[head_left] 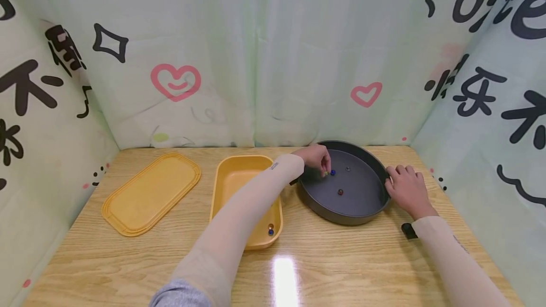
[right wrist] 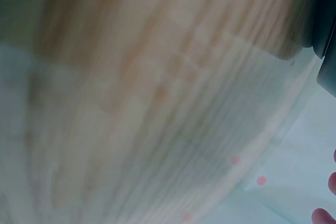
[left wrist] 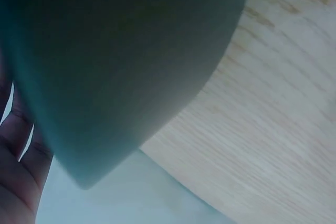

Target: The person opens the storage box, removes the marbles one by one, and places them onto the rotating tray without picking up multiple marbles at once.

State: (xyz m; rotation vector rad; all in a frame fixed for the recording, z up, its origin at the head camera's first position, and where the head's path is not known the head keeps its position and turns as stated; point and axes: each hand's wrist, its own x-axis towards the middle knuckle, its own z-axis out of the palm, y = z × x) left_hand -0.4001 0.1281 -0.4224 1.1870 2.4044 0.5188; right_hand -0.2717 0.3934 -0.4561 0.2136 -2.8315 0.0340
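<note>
My left hand (head_left: 316, 157) reaches over the near-left rim of a round dark grey pan (head_left: 358, 205). Its fingertips pinch a small yellow-green marble (head_left: 326, 173) low inside the pan. Close beside it lies a blue marble (head_left: 333, 172); a clear marble (head_left: 348, 168) and a reddish-brown marble (head_left: 340, 192) lie farther off on the pan floor. At the pan's right side, my right hand (head_left: 407, 188) touches the rim with relaxed fingers. The left wrist view shows some fingers (left wrist: 21, 166) beside a large dark surface; its fingertips are hidden. Several fingertips (right wrist: 323, 216) edge into the right wrist view.
Left of the pan stands a yellow rectangular container (head_left: 222, 179), with an orange-brown marble (head_left: 270, 226) and a dark blue marble (head_left: 270, 232) at its near end. A yellow lid (head_left: 151, 193) lies farther left on the wooden table (head_left: 341, 264). Printed curtains (head_left: 273, 60) enclose the table.
</note>
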